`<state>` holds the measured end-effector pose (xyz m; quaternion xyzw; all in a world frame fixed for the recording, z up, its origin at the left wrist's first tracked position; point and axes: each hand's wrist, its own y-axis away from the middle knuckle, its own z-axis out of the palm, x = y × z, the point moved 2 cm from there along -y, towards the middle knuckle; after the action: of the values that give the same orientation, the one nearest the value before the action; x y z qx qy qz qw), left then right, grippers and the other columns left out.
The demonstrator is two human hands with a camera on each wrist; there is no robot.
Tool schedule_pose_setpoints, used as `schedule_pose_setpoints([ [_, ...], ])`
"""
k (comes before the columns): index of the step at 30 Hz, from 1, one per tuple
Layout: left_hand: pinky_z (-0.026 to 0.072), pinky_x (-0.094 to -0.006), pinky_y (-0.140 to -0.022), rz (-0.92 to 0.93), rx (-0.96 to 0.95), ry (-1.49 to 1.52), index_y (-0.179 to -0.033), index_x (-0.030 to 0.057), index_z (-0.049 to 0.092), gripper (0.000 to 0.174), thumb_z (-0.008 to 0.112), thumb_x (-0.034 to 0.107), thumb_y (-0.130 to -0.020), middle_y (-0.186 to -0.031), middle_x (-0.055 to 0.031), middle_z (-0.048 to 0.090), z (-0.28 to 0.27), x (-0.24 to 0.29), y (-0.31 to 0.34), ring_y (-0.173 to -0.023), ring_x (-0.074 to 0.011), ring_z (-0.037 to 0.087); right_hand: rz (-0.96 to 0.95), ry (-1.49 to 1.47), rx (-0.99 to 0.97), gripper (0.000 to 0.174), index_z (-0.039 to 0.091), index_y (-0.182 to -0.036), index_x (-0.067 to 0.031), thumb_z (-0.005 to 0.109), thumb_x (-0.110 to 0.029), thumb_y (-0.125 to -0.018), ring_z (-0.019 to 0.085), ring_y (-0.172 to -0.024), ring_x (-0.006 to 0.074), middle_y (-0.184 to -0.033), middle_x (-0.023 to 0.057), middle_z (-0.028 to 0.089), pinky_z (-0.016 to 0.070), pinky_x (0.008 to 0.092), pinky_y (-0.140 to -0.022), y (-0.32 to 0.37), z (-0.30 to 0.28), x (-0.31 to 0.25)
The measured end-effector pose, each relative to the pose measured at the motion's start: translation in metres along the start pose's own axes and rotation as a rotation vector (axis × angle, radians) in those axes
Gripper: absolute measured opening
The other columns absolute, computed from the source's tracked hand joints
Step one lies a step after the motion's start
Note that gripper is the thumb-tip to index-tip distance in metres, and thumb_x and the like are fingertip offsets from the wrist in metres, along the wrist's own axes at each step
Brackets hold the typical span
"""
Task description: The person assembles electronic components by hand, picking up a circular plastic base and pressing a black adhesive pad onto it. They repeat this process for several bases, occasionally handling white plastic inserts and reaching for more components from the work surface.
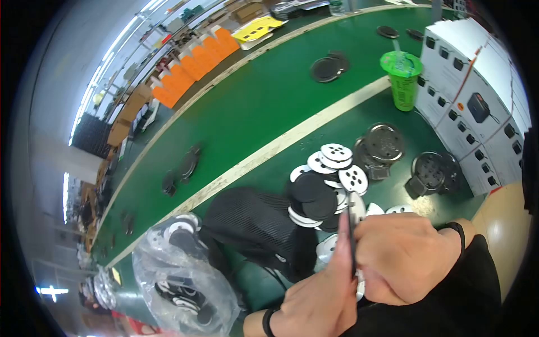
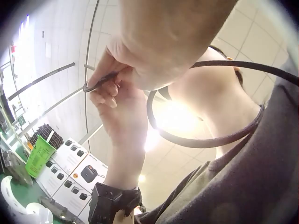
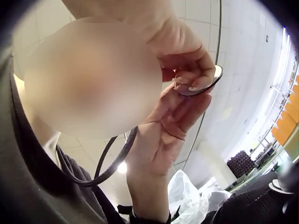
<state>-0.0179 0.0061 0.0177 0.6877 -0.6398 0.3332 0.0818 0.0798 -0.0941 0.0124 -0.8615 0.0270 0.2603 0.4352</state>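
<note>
Both hands meet at a thin disc (image 1: 352,241), held up edge-on with its dark rim toward the head camera. My left hand (image 1: 320,297) holds it from the left, fingers stretched flat along its face. From the other side, my right hand (image 1: 407,255) grips it with curled fingers. In the right wrist view, the right fingertips lie on the disc (image 3: 216,80), where a pale patch shows near its edge. Beyond the hands lies a loose pile of white discs (image 1: 353,178) with holes and plain black discs (image 1: 320,199). The hands hide part of that pile.
A black mesh pouch (image 1: 252,222) and a clear plastic bag (image 1: 163,264) of discs lie at left. Dark round metal parts (image 1: 384,143) stand beyond the pile. A green cup (image 1: 403,84) stands by stacked white boxes (image 1: 477,101). Orange holders (image 1: 193,64) line the far edge.
</note>
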Motion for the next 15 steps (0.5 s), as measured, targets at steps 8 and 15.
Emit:
schedule_pose_setpoints([
  [8,0.0475,-0.0267,-0.055,-0.205,0.170,0.165,-0.126,-0.0066,0.045,0.043,0.049,0.004,-0.084,-0.083,-0.0182,0.065,0.006,0.004,0.003,-0.058,-0.0235,0.063,0.075,-0.224,-0.102,0.010,0.049,-0.080,0.0022,0.057,0.000,-0.076,0.047,-0.052,0.0223,-0.068,0.0094,0.045,0.0390,0.0297,-0.042,-0.001,-0.007,0.005],
  [15,0.0473,-0.0274,-0.054,0.163,0.132,0.005,-0.127,-0.0066,0.043,0.046,0.051,0.007,-0.084,-0.087,-0.0191,0.065,0.008,-0.026,0.005,-0.059,-0.0250,0.064,0.112,-0.189,-0.126,0.017,0.048,-0.081,0.0012,0.063,-0.004,-0.075,0.048,-0.052,0.0224,-0.068,0.0093,0.046,0.0411,0.0298,-0.044,0.000,-0.008,0.004],
])
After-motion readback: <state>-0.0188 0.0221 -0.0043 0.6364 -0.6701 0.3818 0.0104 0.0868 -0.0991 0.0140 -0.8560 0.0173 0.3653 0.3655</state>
